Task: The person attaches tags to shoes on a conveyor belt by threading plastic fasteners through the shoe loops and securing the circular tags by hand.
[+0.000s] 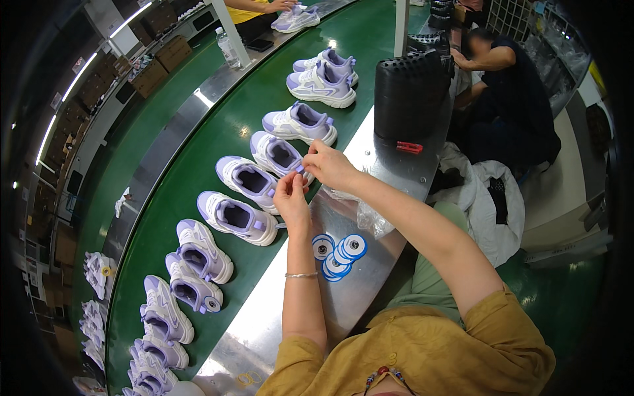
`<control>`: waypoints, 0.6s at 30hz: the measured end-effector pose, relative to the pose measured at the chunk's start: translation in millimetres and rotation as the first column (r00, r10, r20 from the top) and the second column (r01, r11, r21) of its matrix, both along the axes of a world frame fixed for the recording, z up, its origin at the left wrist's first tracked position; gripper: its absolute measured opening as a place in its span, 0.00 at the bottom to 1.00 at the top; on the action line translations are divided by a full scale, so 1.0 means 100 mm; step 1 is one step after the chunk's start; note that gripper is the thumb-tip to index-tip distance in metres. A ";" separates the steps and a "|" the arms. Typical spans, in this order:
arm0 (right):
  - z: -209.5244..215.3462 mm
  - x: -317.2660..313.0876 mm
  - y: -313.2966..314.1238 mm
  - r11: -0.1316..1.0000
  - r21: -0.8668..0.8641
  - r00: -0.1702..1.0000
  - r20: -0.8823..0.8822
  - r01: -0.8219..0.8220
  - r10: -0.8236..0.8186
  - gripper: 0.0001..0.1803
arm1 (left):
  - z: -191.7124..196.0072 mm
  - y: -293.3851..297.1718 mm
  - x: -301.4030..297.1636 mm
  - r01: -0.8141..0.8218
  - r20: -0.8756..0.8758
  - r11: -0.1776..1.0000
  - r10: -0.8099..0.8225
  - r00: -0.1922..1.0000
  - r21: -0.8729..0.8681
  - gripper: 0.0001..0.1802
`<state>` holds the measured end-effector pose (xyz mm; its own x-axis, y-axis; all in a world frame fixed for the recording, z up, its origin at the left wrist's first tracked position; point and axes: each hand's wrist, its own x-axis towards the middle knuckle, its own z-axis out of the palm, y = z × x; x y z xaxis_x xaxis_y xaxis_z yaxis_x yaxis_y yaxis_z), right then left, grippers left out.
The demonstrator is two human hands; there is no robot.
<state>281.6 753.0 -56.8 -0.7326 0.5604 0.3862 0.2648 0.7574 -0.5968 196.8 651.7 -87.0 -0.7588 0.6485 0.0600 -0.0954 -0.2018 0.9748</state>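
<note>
Both my hands meet at the heel of a white and lilac sneaker [267,146] on the green conveyor belt. My left hand [291,198] is closed in a pinch just below the sneaker's lilac heel loop [300,169]. From the right, my right hand [328,166] pinches close beside that loop. Whatever is between the fingertips is too small to make out. Several round tags [354,246] with blue rims lie overlapping on the metal ledge [261,327], near my left forearm. A similar round tag [212,303] hangs at the heel of another sneaker [191,282] lower on the belt.
More sneakers [238,218] line the belt [264,264]. A clear plastic bag [374,219] lies by my right forearm. Beyond it stand a black container [411,96] and a red object [409,147]. A person [508,99] crouches at right; another person's hand [281,6] works at the far side.
</note>
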 end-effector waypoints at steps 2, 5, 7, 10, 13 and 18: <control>-0.01 -0.01 -0.01 1.000 -0.020 1.000 -0.009 -0.010 0.010 0.06 | 0.00 0.01 -0.01 0.001 -0.006 1.000 -0.001 1.000 0.000 0.07; -0.07 -0.05 0.04 0.997 -0.059 0.997 -0.071 -0.042 0.037 0.07 | 0.03 0.04 -0.01 -0.025 -0.003 0.999 0.025 1.000 0.027 0.06; -0.10 -0.07 0.10 0.995 -0.077 0.991 -0.125 -0.064 0.054 0.08 | 0.06 0.05 0.00 -0.045 -0.003 0.999 0.045 0.999 0.028 0.06; -0.11 -0.07 0.18 0.977 -0.214 0.973 -0.227 -0.016 -0.034 0.10 | 0.09 0.05 0.01 -0.078 -0.050 0.997 0.079 0.996 0.029 0.06; -0.07 -0.04 0.20 0.982 -0.189 0.968 -0.248 0.002 -0.050 0.11 | 0.17 0.03 0.04 -0.141 -0.140 0.989 0.145 0.980 0.036 0.06; 0.08 -0.04 0.11 0.995 -0.094 0.921 -0.383 0.029 -0.063 0.09 | 0.31 0.02 0.12 -0.222 -0.289 0.974 0.228 0.930 0.053 0.07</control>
